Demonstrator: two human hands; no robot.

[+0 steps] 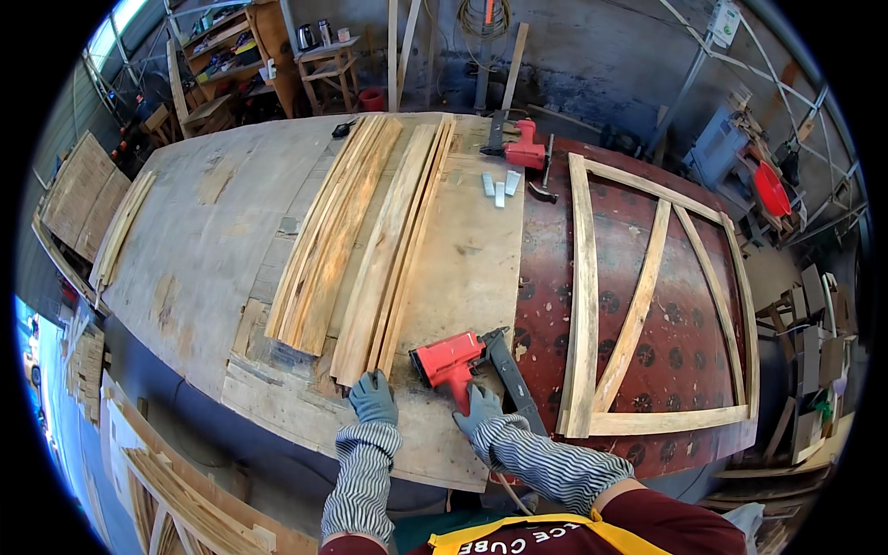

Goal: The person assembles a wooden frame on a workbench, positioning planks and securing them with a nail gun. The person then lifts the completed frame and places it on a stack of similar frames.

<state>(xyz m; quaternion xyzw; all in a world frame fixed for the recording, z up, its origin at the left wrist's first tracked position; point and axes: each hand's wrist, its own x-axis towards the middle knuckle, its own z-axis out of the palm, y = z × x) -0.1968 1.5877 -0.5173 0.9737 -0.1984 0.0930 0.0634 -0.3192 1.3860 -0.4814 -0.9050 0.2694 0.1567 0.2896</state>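
Note:
My right hand, in a grey-blue glove, is closed round the handle of a red nail gun. Its long dark magazine slants toward me past that hand. My left hand, gloved the same way, has its fingers at the near end of a wooden strip and seems to grip it. That strip belongs to a bundle lying lengthwise on the plywood tabletop. Just left of it lies a second bundle of strips. On the right rests a wooden frame with two slanting inner braces.
A second red nail gun, a hammer and several silvery nail strips lie at the far side. The frame sits on a dark red board. More strips lie at the left edge. A hose hangs near me.

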